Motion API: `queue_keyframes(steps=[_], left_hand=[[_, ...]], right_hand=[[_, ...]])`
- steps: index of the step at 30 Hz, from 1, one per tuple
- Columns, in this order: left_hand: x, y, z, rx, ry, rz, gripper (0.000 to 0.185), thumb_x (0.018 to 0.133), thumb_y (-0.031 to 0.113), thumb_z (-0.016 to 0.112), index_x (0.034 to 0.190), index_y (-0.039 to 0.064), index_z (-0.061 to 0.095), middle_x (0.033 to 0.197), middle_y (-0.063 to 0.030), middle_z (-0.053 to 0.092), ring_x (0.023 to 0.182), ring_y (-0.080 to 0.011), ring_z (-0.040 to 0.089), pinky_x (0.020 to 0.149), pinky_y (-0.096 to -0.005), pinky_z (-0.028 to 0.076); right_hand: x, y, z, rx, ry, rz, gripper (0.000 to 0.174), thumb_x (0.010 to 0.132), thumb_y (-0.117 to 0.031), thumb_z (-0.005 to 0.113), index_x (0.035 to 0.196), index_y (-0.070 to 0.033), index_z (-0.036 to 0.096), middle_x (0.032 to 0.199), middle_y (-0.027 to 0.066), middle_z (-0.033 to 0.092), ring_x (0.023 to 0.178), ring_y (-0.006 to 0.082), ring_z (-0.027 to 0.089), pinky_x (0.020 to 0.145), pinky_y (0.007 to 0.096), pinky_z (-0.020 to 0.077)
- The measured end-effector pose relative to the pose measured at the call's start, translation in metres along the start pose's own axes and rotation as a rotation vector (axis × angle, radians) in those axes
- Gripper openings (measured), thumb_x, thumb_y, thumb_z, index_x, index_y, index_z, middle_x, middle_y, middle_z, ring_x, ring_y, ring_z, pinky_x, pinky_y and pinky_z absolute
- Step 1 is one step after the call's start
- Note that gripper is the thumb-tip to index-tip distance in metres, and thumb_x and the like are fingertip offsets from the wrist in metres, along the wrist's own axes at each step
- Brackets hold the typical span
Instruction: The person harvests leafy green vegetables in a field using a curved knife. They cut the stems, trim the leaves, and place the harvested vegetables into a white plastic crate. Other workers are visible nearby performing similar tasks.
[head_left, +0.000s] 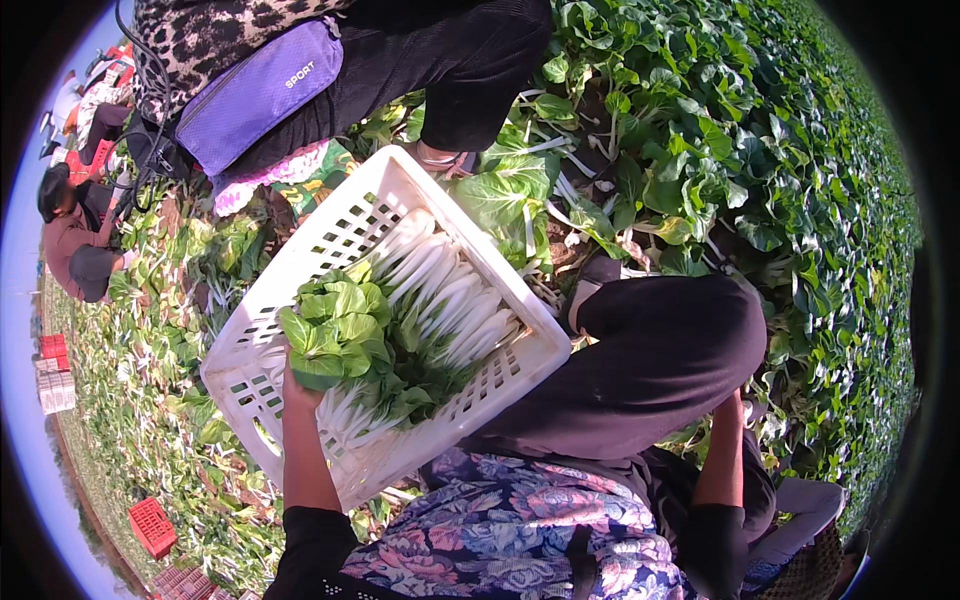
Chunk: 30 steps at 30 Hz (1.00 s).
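A white plastic crate stands tilted in view before me, with rows of white-stemmed leafy greens inside. My left hand reaches into its left part, at a bunch of green leaves; the leaves and the crate hide most of its fingers, so its grip is unclear. More stems lie beside that hand, in the crate's lower part. My right hand is down past my bent knee, mostly hidden behind the dark trouser leg, near the growing leaves; what it touches does not show.
A co-worker in dark trousers with a purple pouch sits close across the crate. Another person crouches farther left. Dense leafy plants grow at right; cut leaves litter the ground. Red crates stand at lower left.
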<state>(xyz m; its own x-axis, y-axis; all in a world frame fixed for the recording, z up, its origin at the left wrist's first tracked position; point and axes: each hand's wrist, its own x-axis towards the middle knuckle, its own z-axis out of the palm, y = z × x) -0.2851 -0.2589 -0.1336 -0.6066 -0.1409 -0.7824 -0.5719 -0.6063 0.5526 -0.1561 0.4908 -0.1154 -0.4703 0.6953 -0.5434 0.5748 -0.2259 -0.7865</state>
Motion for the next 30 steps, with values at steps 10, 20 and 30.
queue_keyframes(steps=[10, 20, 30], left_hand=[[0.007, 0.031, -0.024, 1.415, 0.110, 1.035, 0.041, 0.070, 0.012, 0.075, 0.107, 0.006, 0.060, 0.094, -0.0127, 0.065, 0.085, -0.0309, 0.064, 0.071, -0.0400, 0.049], [0.040, 0.066, 0.067, 2.220, 0.141, 0.457, 0.024, 0.071, 0.011, 0.068, 0.091, -0.003, 0.068, 0.092, -0.0258, 0.067, 0.091, -0.0390, 0.066, 0.076, -0.0426, 0.052], [-0.102, 0.031, 0.433, 1.399, -0.895, 0.349, 0.016, 0.086, -0.001, 0.060, 0.102, -0.003, 0.061, 0.096, -0.0081, 0.065, 0.084, -0.0153, 0.065, 0.075, -0.0260, 0.052]], right_hand=[[-0.033, 0.021, -0.001, -0.146, 0.017, 0.074, 0.025, 0.088, -0.025, 0.058, 0.101, -0.004, 0.062, 0.076, 0.0043, 0.059, 0.060, 0.0151, 0.054, 0.048, 0.0295, 0.0431], [-0.054, -0.012, 0.013, -0.294, -0.072, -0.086, 0.024, 0.088, -0.021, 0.057, 0.079, 0.001, 0.060, 0.067, 0.0066, 0.060, 0.054, 0.0126, 0.054, 0.047, 0.0287, 0.0440], [0.023, -0.027, 0.070, -0.091, -0.161, 0.014, 0.028, 0.092, -0.023, 0.052, 0.096, 0.002, 0.062, 0.069, 0.0096, 0.064, 0.060, 0.0166, 0.062, 0.052, 0.0327, 0.0490]])
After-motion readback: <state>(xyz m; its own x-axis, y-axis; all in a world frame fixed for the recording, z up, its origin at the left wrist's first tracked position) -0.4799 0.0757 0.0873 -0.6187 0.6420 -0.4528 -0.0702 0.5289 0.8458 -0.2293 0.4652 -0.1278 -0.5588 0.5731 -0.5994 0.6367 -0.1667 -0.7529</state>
